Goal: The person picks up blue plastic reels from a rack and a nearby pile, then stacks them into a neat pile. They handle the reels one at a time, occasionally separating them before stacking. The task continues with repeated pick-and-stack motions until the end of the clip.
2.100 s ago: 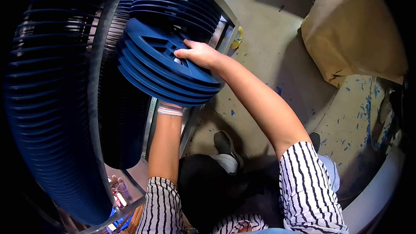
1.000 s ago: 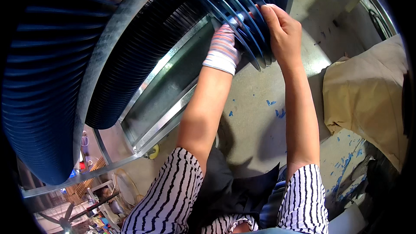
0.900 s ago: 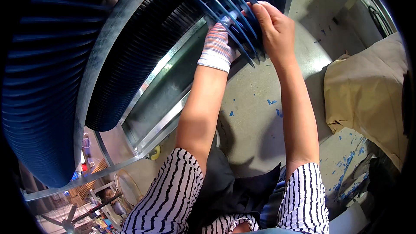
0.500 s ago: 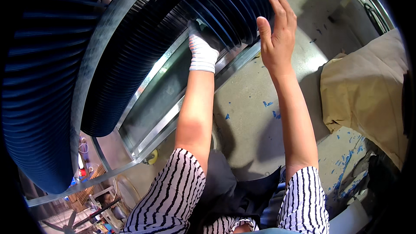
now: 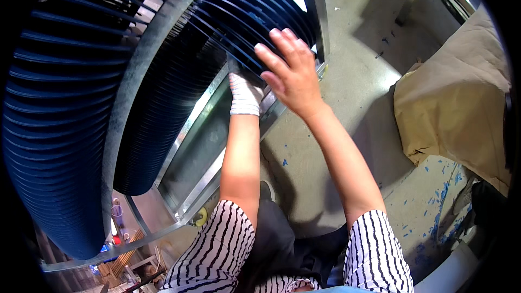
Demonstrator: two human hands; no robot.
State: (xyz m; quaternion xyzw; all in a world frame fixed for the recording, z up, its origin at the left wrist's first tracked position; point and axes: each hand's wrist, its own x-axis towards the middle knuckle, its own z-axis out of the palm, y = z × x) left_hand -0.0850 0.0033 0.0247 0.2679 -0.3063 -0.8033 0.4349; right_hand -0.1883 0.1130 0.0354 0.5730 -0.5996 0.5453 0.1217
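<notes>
The reels [image 5: 247,5] lie just beyond my right grip [image 5: 296,78], spread and empty. My left grip [image 5: 245,89] sits under their edge, hidden, its hold unclear. The reels seem racked; what's left, I can't tell.

Glare lights the floor [image 5: 350,81]; shadowed discs [image 5: 247,16] seem indistinct.

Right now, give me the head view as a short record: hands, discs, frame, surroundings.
Left hand: gloved, fingers hidden by the upper discs; grip unclear
Right hand: bare, open, fingers spread in front of those discs; contact unclear
Disc colour: dark blue
Other discs: left row and middle row, a metal bar between them in view
Floor: scattered blue flakes
Right side: brown cover
</notes>
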